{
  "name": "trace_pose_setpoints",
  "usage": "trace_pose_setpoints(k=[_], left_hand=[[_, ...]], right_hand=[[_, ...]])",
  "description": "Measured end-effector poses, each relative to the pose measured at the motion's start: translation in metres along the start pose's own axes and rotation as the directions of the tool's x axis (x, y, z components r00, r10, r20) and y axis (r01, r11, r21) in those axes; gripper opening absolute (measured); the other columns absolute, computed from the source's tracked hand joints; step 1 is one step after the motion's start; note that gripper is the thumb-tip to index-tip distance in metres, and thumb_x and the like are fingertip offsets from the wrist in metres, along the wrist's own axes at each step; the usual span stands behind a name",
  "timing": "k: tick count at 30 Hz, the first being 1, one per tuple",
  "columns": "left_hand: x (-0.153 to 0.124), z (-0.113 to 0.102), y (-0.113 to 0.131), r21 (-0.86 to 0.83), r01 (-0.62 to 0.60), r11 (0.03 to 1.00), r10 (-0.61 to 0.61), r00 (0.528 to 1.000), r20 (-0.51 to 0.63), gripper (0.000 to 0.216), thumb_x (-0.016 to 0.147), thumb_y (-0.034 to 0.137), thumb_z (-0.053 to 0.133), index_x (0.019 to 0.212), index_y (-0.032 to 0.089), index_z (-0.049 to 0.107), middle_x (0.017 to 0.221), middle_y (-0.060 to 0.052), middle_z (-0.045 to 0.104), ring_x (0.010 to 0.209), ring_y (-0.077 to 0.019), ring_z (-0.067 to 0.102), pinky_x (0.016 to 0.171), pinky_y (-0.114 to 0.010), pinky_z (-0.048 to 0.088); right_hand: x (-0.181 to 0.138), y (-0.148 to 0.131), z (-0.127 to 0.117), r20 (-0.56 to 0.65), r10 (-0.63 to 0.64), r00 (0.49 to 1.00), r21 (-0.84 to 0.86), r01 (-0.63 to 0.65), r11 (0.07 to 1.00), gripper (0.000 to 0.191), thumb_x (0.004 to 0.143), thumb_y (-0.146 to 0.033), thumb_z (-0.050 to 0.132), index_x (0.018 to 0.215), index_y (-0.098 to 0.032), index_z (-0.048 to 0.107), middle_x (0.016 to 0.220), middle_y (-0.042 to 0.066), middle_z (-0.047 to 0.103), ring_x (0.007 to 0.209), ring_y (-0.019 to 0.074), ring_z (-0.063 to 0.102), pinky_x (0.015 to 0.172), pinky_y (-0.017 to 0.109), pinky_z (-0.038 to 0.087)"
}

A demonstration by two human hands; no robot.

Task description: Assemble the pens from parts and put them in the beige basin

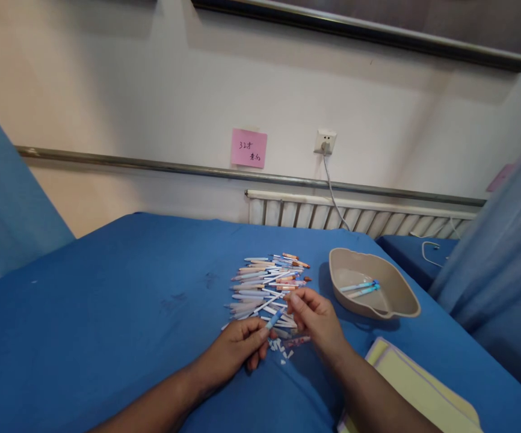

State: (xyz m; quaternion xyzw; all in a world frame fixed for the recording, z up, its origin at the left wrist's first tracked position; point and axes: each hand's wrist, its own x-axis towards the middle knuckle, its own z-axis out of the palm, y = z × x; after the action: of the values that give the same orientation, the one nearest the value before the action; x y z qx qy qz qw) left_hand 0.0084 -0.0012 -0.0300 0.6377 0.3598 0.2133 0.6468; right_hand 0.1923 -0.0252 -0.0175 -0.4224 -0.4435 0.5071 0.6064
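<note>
Right of a row of slender white and pastel pens, we see a folded, lilac-edged yellow cloth. Before the row lie small white scraps. Over its near end, the left hand pinches a slender light-blue pen; the right hand has its grip at the pen's far end, but we cannot tell what it pinches. Right of the row stands a beige plastic basin.

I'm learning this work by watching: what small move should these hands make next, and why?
Probably bring the right hand to the upper end of the blue pen piece: the left hand grips its lower part, and the right hand is poised close by that upper end. Whether the right hand holds a small part is hard to tell.
</note>
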Motion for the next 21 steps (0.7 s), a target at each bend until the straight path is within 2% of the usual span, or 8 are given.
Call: trace_pose_setpoints(k=[2, 4, 7, 10, 13, 17, 21], left_hand=[[0.0, 0.0, 0.0, -0.005, 0.006, 1.0, -0.006, 1.0, -0.004, 0.046, 0.079, 0.057, 0.053, 0.089, 0.012, 0.059, 0.058, 0.004, 0.056, 0.043, -0.0069, 0.044, 0.044, -0.019, 0.032], [0.001, 0.0, 0.0, -0.01, 0.018, 1.0, -0.019, 1.0, -0.015, 0.048, 0.078, 0.058, 0.053, 0.089, 0.012, 0.06, 0.058, 0.004, 0.056, 0.043, -0.0069, 0.044, 0.044, -0.019, 0.032], [0.001, 0.0, 0.001, -0.02, 0.024, 1.0, -0.025, 0.999, -0.029, 0.05, 0.077, 0.06, 0.054, 0.087, 0.012, 0.06, 0.058, 0.004, 0.056, 0.043, -0.0068, 0.044, 0.044, -0.019, 0.031], [0.001, 0.0, 0.003, -0.033, 0.022, 0.999, -0.023, 0.999, -0.041, 0.051, 0.075, 0.062, 0.055, 0.085, 0.012, 0.06, 0.058, 0.003, 0.056, 0.043, -0.0067, 0.043, 0.043, -0.019, 0.03], [0.002, 0.001, 0.005, -0.056, 0.03, 0.998, -0.033, 0.998, -0.056, 0.052, 0.073, 0.063, 0.056, 0.083, 0.012, 0.06, 0.056, 0.003, 0.056, 0.042, -0.0071, 0.043, 0.042, -0.019, 0.03], [0.002, 0.0, 0.004, -0.072, 0.026, 0.997, -0.03, 0.998, -0.056, 0.053, 0.073, 0.063, 0.056, 0.085, 0.012, 0.06, 0.055, 0.003, 0.056, 0.041, -0.0075, 0.044, 0.042, -0.02, 0.031], [0.003, 0.0, 0.003, -0.082, 0.023, 0.996, -0.027, 0.998, -0.053, 0.054, 0.072, 0.064, 0.056, 0.084, 0.012, 0.06, 0.055, 0.003, 0.056, 0.04, -0.0071, 0.044, 0.042, -0.02, 0.032]], right_hand=[[0.003, 0.0, -0.005, -0.054, 0.107, 0.993, 0.212, -0.094, 0.973, 0.018, 0.076, -0.033, 0.063, 0.078, -0.015, 0.063, 0.064, -0.003, 0.055, 0.043, 0.0045, 0.038, 0.036, 0.016, 0.026], [0.008, 0.0, -0.012, -0.059, 0.232, 0.971, 0.418, -0.187, 0.889, 0.009, 0.072, -0.02, 0.062, 0.079, -0.014, 0.063, 0.069, -0.001, 0.057, 0.051, 0.0064, 0.049, 0.039, 0.015, 0.036], [0.015, 0.004, -0.023, 0.011, 0.344, 0.939, 0.59, -0.284, 0.756, 0.023, 0.061, 0.0, 0.052, 0.077, -0.014, 0.063, 0.078, 0.004, 0.061, 0.072, 0.0119, 0.062, 0.062, 0.019, 0.054], [0.019, 0.01, -0.029, 0.069, 0.331, 0.941, 0.634, -0.298, 0.714, 0.039, 0.052, 0.01, 0.044, 0.077, -0.014, 0.063, 0.086, 0.005, 0.063, 0.091, 0.0148, 0.064, 0.084, 0.023, 0.054], [0.019, 0.012, -0.027, 0.091, 0.289, 0.953, 0.626, -0.28, 0.727, 0.044, 0.051, 0.015, 0.043, 0.079, -0.013, 0.064, 0.088, 0.006, 0.064, 0.099, 0.0157, 0.062, 0.095, 0.024, 0.049], [0.017, 0.012, -0.022, 0.083, 0.299, 0.951, 0.608, -0.286, 0.741, 0.04, 0.056, 0.016, 0.048, 0.078, -0.013, 0.065, 0.089, 0.005, 0.066, 0.101, 0.0169, 0.063, 0.097, 0.024, 0.048], [0.016, 0.01, -0.019, 0.08, 0.331, 0.94, 0.588, -0.313, 0.746, 0.028, 0.065, 0.011, 0.058, 0.08, -0.012, 0.065, 0.092, 0.007, 0.067, 0.099, 0.0175, 0.064, 0.09, 0.022, 0.052]])
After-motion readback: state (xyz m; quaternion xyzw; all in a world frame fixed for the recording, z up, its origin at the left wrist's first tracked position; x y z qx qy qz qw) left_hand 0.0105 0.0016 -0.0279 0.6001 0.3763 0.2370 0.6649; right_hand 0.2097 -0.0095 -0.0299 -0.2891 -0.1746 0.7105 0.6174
